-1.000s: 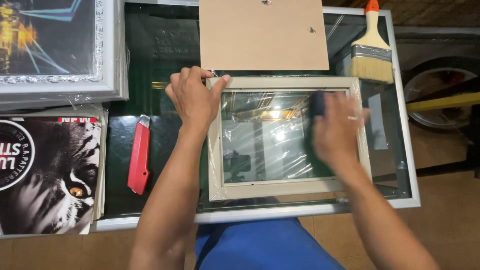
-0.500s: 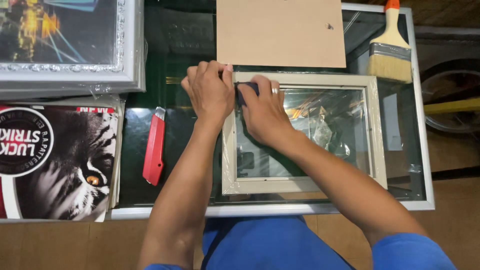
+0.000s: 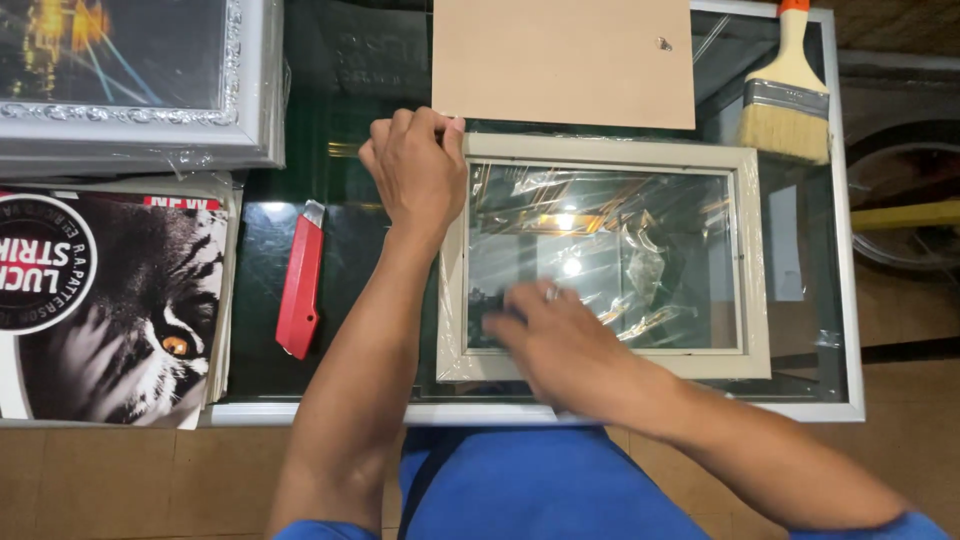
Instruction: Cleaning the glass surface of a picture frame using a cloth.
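A beige picture frame [image 3: 603, 260], its glass under crinkled clear film, lies flat on the glass-topped desk [image 3: 838, 300] at centre. The left hand [image 3: 412, 170] presses on the frame's upper left corner, fingers curled over the edge. The right hand [image 3: 555, 345], blurred, lies over the frame's lower left part; whether its fingers grip anything I cannot tell. A brown backing board [image 3: 563, 62] lies just above the frame, a paintbrush [image 3: 785, 95] at upper right, a red utility knife [image 3: 300, 280] to the left.
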